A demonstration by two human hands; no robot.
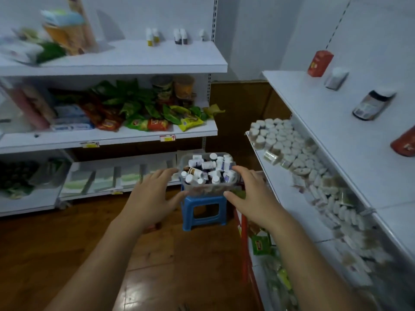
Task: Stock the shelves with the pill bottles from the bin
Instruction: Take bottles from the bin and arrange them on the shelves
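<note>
We reach for the one clear bin (208,190), our left hand (155,191) and right hand (249,194) flanking its sides, probably so we can lift it whole instead of ferrying bottles singly. Each grip is spread apart, fingers straight, clamped on nothing; we cannot tell whether fingertips touch the wall. The bin sits on a single blue stool (204,202), keeping it within reach. Its pill bottles (208,164) lie heaped, well over a dozen. Five small bottles (177,37) already stand on the top left shelf (157,57).
</note>
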